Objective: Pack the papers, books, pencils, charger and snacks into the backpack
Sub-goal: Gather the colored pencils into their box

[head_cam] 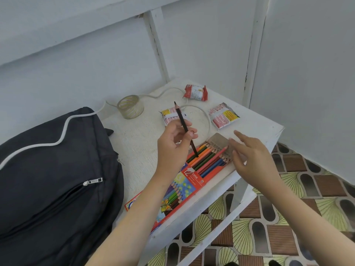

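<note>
Left hand (173, 144): pencil (186, 129) tip-up, steep.

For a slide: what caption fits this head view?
Left hand slots a dark pencil into the pencil box beside the backpack.

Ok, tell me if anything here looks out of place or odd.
One dark pencil is out of the pencil box, held upright in the left hand with its tip pointing away. The box flap is open, and the right hand hovers by it. Nothing looks spilled or damaged.
</note>
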`<act>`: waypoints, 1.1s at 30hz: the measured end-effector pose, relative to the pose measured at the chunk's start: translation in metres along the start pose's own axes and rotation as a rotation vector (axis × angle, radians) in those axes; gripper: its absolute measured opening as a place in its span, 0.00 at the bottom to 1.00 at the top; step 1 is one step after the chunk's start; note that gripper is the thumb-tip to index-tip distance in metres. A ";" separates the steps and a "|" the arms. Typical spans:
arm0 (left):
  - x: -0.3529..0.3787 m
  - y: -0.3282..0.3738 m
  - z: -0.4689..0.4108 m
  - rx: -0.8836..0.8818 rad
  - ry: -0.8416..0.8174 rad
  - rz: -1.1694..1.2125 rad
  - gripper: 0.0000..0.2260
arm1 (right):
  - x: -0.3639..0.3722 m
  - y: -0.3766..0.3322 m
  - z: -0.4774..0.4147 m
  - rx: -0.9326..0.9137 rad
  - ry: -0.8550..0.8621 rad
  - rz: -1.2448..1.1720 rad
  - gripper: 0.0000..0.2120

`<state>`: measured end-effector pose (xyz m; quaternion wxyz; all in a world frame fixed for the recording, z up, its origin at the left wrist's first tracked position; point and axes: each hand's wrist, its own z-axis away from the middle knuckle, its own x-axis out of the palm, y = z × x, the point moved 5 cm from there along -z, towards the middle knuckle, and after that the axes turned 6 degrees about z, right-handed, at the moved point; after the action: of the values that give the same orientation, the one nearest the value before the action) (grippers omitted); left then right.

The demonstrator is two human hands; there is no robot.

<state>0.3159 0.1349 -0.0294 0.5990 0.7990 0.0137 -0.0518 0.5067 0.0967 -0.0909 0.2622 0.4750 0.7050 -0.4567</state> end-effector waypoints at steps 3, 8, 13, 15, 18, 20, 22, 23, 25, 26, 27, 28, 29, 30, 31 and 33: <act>0.002 0.001 0.000 0.009 -0.006 0.006 0.09 | 0.000 -0.005 0.007 -0.034 -0.070 0.098 0.22; 0.010 0.006 0.001 0.022 -0.051 0.008 0.08 | 0.013 -0.006 0.018 -0.083 -0.246 0.170 0.24; 0.016 0.004 0.000 0.009 -0.092 -0.050 0.08 | 0.014 -0.004 0.020 -0.068 -0.275 0.104 0.26; 0.018 0.003 -0.001 0.010 -0.112 -0.070 0.08 | 0.014 -0.003 0.021 -0.042 -0.271 0.072 0.24; 0.020 0.003 -0.004 0.034 -0.137 -0.090 0.10 | 0.014 -0.004 0.022 -0.022 -0.274 0.061 0.24; 0.021 0.004 -0.006 0.045 -0.155 -0.099 0.11 | 0.014 -0.004 0.021 -0.003 -0.278 0.046 0.25; 0.023 0.004 -0.009 0.048 -0.180 -0.109 0.12 | 0.013 -0.005 0.020 0.015 -0.283 0.039 0.27; 0.024 0.004 -0.010 0.053 -0.193 -0.119 0.12 | 0.012 -0.005 0.019 0.019 -0.284 0.038 0.28; 0.026 0.002 -0.011 0.053 -0.216 -0.136 0.11 | 0.010 -0.006 0.019 0.025 -0.284 0.034 0.28; 0.027 0.001 -0.012 0.045 -0.223 -0.141 0.10 | 0.010 -0.006 0.019 0.029 -0.285 0.032 0.28; 0.028 0.000 -0.013 0.031 -0.229 -0.146 0.09 | 0.010 -0.006 0.019 0.032 -0.284 0.029 0.28; 0.028 -0.002 -0.015 0.017 -0.234 -0.152 0.09 | 0.011 -0.005 0.019 0.036 -0.281 0.027 0.28; 0.028 -0.003 -0.017 0.009 -0.237 -0.162 0.09 | 0.012 -0.005 0.019 0.039 -0.276 0.027 0.27; 0.028 -0.004 -0.019 0.013 -0.239 -0.182 0.10 | 0.012 -0.005 0.019 0.044 -0.272 0.024 0.27; 0.028 -0.005 -0.022 0.029 -0.237 -0.217 0.11 | 0.012 -0.005 0.020 0.052 -0.267 0.014 0.26; 0.029 -0.005 -0.025 0.080 -0.223 -0.297 0.13 | 0.010 -0.005 0.019 0.071 -0.256 -0.020 0.23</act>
<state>0.3459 0.1586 -0.0300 0.5504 0.8007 0.0629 -0.2281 0.4965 0.0833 -0.1058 0.3283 0.4148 0.6540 -0.5408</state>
